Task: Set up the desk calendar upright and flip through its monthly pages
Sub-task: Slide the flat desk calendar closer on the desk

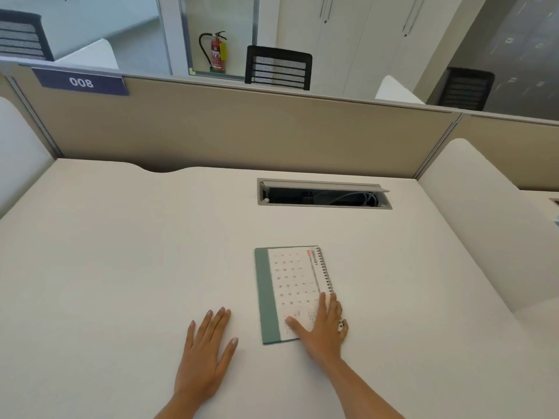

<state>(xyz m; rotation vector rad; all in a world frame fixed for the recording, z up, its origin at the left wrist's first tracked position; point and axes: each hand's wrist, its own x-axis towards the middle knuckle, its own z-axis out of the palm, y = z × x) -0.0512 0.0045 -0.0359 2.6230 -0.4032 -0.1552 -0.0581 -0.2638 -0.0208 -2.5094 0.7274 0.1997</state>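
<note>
Green-edged spiral-bound desk calendar (pixel 287 285) lies flat on the cream worktop (pixel 121 252), right hand (pixel 322 326) spread on it, left hand (pixel 208 349) spread flat beside; open grey cable tray (pixel 323 193) well behind

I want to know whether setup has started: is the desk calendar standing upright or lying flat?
Lying flat. The desk calendar rests on the desk, January page up, right hand flat on its near corner.

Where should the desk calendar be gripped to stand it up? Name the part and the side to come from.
Probably the spiral-bound edge, approached from the right. The desk calendar lies flat on the desk with that binding along its right side, and it would form the top ridge once upright. The right hand already rests on the near right corner; the left hand lies flat beside it.
</note>
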